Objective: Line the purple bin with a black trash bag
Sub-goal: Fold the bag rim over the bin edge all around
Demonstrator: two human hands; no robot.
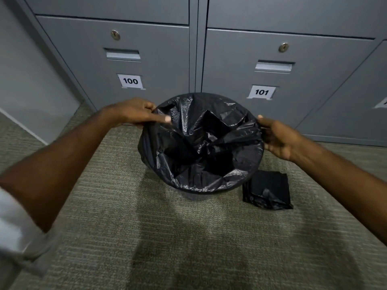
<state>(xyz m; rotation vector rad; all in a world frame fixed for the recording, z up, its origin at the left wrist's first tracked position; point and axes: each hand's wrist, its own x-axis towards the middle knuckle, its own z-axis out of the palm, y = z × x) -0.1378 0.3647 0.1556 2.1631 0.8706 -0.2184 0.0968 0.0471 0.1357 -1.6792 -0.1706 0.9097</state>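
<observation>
- Your fingers (pixel 165 119) on the left hand (pixel 134 113) are pinched on the bag's hem at the left of the rim, forefinger laid along the top of the film. The right hand (pixel 278 137) holds the hem at the right edge of the rim; its thumb shows on top, the other fingers are hidden behind the plastic, so you cannot tell how tightly they close.
- The purple bin (pixel 193 197) stands in the middle of the frame on the carpet (pixel 117 206), just before the grey lockers (pixel 146 65) numbered 100 and 101. Almost all of it is covered; only a dim strip of wall shows under the bag's lower edge, and its colour cannot be read here.
- The black trash bag (pixel 201 143) is already folded over the rim all round, its middle sagging in crumpled folds inside. Judge it very light, limp and slippery, and thin enough to tear if you drag it hard against the rim.
- Take hold at the hem, as you do now, on opposite sides, and pull outward and down evenly; gathered film gives a surer grip than a single layer.
- A folded spare bag (pixel 267 190) lies on the carpet at lower right of the bin, just beside it, apart from both hands.
</observation>
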